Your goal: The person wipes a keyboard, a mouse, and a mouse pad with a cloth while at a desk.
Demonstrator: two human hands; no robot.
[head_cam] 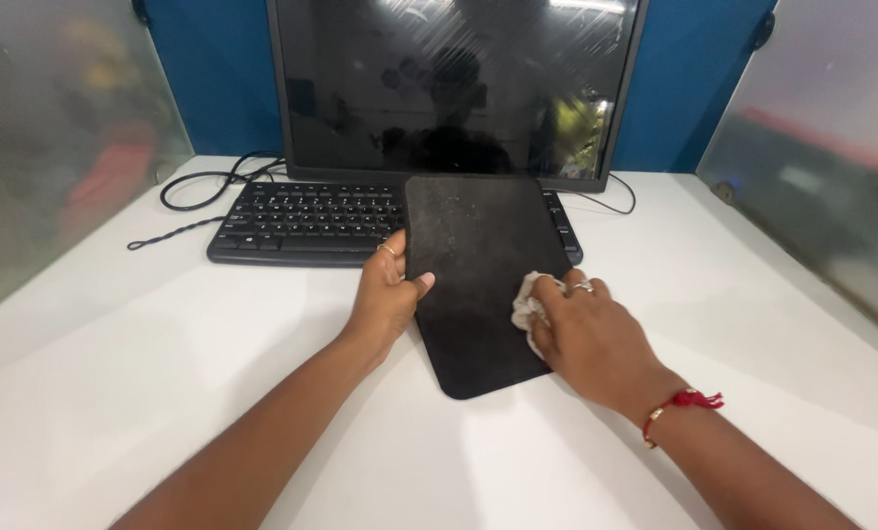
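Observation:
A black mouse pad (473,265) with dusty marks is tilted up over the right part of a black keyboard (302,224), its near edge resting on the white desk (164,373). My left hand (385,299) grips the pad's left edge, thumb on top. My right hand (586,339) presses a small white cloth (527,309) against the pad's lower right surface. A ring is on each hand, and a red thread bracelet (684,402) is on my right wrist.
A dark, switched-off monitor (454,88) stands behind the keyboard against a blue partition. Black cables (204,186) lie at the back left of the desk. Frosted glass dividers (56,137) close off both sides.

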